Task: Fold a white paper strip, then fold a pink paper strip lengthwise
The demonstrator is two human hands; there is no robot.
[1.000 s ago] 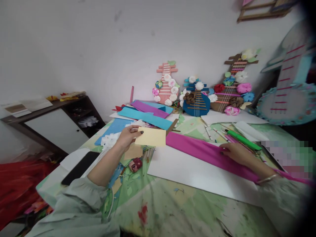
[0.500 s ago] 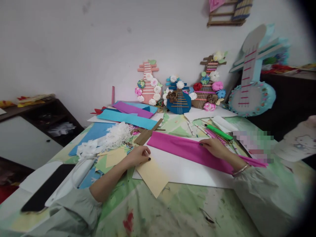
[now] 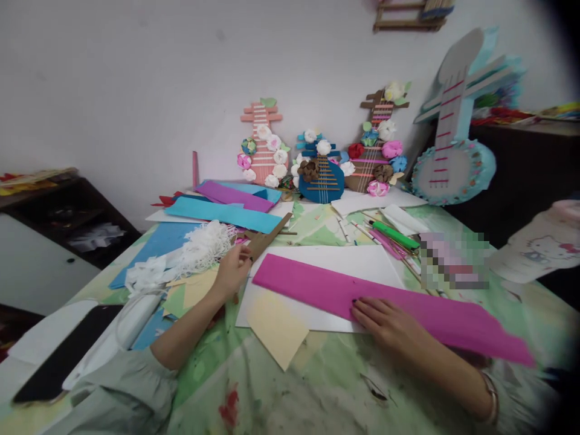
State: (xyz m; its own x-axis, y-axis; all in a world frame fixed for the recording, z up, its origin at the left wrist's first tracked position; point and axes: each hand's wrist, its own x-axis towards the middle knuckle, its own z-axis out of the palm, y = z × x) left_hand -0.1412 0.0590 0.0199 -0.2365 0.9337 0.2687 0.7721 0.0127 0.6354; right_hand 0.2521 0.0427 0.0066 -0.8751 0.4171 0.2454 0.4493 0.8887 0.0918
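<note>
My right hand (image 3: 385, 320) lies flat, fingers apart, on the near edge of a long magenta crepe paper strip (image 3: 312, 283). The strip runs slantwise across a white board (image 3: 348, 260). My left hand (image 3: 233, 269) hovers at the board's left corner with its fingers curled. Its fingertips are at the lower end of a brown cardboard strip (image 3: 272, 232); whether they grip it is unclear. A pale yellow paper sheet (image 3: 276, 326) lies loose on the table below that hand, overlapping the board's near corner.
White shredded paper (image 3: 203, 248), blue sheets (image 3: 222, 212) and purple sheets lie left of the board. A black phone (image 3: 58, 356) is at the near left. A green pen (image 3: 394, 234) and sticks lie to the right. Flower-covered paper guitars (image 3: 324, 175) lean on the wall, and a white bottle (image 3: 539, 244) is at far right.
My left hand put the yellow sheet down on the table, let go and moved up to the brown strip. My right hand slid toward me along the magenta strip, which has shifted nearer.
</note>
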